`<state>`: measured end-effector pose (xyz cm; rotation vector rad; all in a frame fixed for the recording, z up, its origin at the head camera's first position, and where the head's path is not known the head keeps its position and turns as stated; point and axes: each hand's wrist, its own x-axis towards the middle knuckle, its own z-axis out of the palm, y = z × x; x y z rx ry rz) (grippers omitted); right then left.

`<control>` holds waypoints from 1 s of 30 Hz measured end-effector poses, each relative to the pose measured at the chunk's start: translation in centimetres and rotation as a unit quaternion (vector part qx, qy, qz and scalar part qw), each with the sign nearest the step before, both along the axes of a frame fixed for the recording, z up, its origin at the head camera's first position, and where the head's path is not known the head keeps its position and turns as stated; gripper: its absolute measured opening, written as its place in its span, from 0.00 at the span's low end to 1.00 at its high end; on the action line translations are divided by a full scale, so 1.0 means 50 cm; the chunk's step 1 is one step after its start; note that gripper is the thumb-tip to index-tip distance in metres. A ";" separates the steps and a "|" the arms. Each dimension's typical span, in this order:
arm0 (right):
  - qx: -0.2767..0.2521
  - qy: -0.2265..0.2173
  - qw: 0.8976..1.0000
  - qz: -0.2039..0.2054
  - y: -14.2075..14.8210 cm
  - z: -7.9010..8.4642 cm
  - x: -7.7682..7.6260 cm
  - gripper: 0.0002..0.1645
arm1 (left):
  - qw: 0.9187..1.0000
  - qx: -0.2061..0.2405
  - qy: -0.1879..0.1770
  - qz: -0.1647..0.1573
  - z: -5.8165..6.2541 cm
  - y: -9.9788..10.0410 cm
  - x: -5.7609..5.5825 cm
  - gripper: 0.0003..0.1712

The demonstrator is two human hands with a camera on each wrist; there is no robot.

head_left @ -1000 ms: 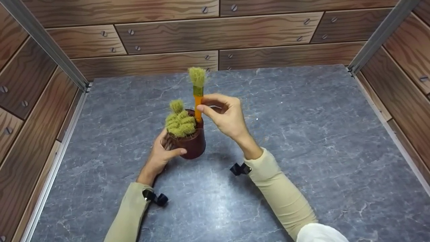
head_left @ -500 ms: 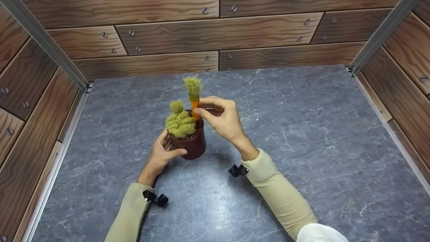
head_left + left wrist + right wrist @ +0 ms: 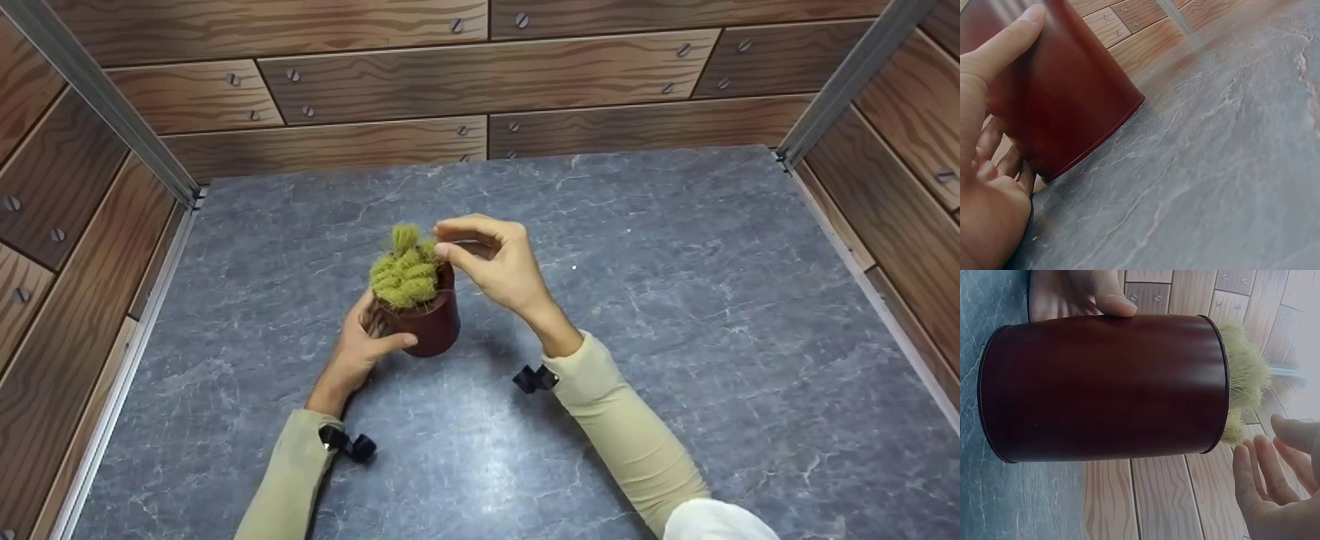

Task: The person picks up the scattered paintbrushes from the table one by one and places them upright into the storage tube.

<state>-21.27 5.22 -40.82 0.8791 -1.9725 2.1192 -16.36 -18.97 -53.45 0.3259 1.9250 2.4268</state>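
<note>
A dark red cylindrical cup (image 3: 435,324) stands upright on the table, its mouth packed with paintbrushes (image 3: 405,279) whose yellow-green bristles point up. My left hand (image 3: 361,346) grips the cup's left side low down; in the left wrist view the thumb (image 3: 1013,42) lies along the cup wall. Just above the rim on the right is my right hand (image 3: 487,259), fingers loosely bent and holding nothing. From the right wrist view, that hand's fingers (image 3: 1266,472) are spread a little apart, clear of the bristles (image 3: 1246,377). The brush handles are hidden inside the cup.
The grey marbled tabletop (image 3: 712,315) spreads around the cup. Wood-patterned panels (image 3: 480,79) wall in the back and both sides, with metal posts at the corners. A small white speck (image 3: 574,267) lies right of the right hand.
The orange-handled paintbrush has gone down into the cup, and my right hand has let go of it. The left hand and cup have stayed put.
</note>
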 end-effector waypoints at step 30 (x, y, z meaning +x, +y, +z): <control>0.096 0.052 0.989 -0.100 0.086 0.016 -0.045 0.16 | 0.987 -0.157 0.020 -0.001 0.034 -0.060 -0.007 0.55</control>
